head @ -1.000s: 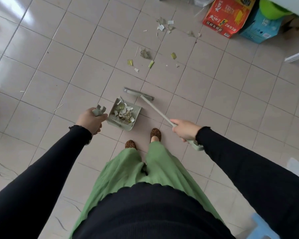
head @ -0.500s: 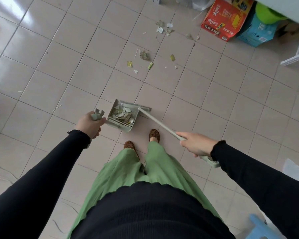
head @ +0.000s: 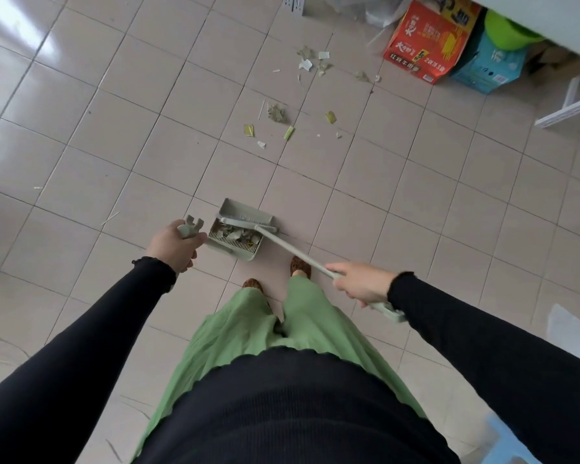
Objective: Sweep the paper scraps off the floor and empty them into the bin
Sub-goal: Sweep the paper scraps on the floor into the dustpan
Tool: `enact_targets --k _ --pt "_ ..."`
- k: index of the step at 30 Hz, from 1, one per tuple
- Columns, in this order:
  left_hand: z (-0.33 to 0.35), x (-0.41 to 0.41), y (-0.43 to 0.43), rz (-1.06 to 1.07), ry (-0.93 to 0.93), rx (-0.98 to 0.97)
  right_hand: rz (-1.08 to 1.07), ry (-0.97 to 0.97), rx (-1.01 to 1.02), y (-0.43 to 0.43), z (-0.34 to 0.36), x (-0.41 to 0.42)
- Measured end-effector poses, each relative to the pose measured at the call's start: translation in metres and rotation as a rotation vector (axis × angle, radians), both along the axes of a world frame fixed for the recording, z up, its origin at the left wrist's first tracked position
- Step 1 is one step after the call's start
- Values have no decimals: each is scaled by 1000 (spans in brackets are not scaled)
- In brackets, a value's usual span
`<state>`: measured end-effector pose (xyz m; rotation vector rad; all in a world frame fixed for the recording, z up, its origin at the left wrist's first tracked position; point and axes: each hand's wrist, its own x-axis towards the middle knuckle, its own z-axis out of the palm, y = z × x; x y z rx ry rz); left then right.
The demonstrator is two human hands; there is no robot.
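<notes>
Here, my left hand (head: 173, 244) curls round the dustpan handle (head: 191, 226), fingers wrapped about it. The dustpan (head: 231, 206) sits on the tiled floor just ahead of my feet, with paper scraps (head: 238, 234) heaped inside. The broom (head: 295, 251) has its head lying across the pan, against that heap. Loose scraps (head: 277, 113) lie scattered on the tiles farther ahead, well apart from the pan. My right hand (head: 362, 283) grips the broom's pole near its top end.
</notes>
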<state>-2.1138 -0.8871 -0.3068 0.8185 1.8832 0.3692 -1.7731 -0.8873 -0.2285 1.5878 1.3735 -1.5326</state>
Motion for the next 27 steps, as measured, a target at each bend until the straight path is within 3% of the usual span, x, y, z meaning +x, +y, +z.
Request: enact_targets --k 13,27 --pt "-9 -10 24 3 -20 61 -357 51 79 20 -9 15" --pt "-8 13 169 -17 4 46 -401 -30 183 189 -33 45"
